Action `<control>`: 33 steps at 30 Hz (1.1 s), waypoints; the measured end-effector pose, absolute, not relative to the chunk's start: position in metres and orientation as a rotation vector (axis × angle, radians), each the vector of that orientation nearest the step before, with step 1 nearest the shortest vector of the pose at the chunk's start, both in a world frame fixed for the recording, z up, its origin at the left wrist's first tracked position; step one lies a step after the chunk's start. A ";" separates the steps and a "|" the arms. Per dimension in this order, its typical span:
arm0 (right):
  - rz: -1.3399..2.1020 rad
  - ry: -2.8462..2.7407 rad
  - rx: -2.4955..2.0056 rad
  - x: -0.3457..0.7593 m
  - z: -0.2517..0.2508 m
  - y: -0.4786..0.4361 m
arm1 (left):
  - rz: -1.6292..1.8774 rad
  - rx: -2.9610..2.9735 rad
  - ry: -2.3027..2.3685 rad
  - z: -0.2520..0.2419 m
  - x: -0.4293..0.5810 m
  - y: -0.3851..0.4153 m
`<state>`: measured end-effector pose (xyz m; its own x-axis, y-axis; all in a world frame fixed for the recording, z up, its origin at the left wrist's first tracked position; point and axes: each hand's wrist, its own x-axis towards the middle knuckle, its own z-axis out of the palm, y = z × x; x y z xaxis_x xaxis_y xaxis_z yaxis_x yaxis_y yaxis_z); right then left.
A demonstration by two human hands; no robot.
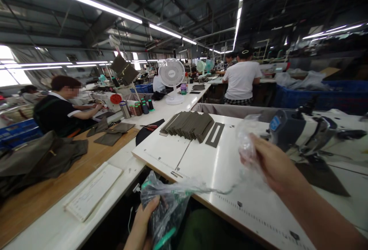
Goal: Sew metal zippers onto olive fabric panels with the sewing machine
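Observation:
My left hand [145,219], low at the table's front edge, is closed around a clear plastic bag [172,204] with green marks on it. What lies inside the bag is hard to make out. A thin twisted strand of plastic stretches from it towards my right hand [273,162]. That hand is raised over the white tabletop [212,185], gripping a crumpled end of clear plastic, slightly smeared by motion. Beyond them lies a fanned row of olive-grey fabric pieces [188,124]. Beside the row rests a flat piece with a long slot [210,140].
On the right stands a sewing machine [301,127] with a dark fabric piece [324,177] below it. Thread spools [138,109], a white fan [171,73] and a paper pad [93,192] are on the left-hand tables. A co-worker [61,104] sits at left; another person [243,77] stands ahead.

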<state>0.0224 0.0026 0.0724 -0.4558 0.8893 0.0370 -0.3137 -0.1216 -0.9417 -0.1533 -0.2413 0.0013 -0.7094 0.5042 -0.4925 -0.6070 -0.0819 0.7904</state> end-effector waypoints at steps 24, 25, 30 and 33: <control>1.872 -2.247 -0.397 0.009 0.033 -0.110 | 2.013 -0.092 1.219 0.041 -0.150 -0.219; 1.953 -2.138 -0.380 0.005 0.035 -0.108 | 1.997 -0.091 1.213 0.039 -0.149 -0.218; 2.175 -1.815 -0.441 -0.009 0.047 -0.099 | 1.997 -0.056 1.202 0.025 -0.147 -0.226; 2.331 -1.723 -0.476 -0.012 0.057 -0.094 | 2.020 -0.057 1.163 0.018 -0.146 -0.237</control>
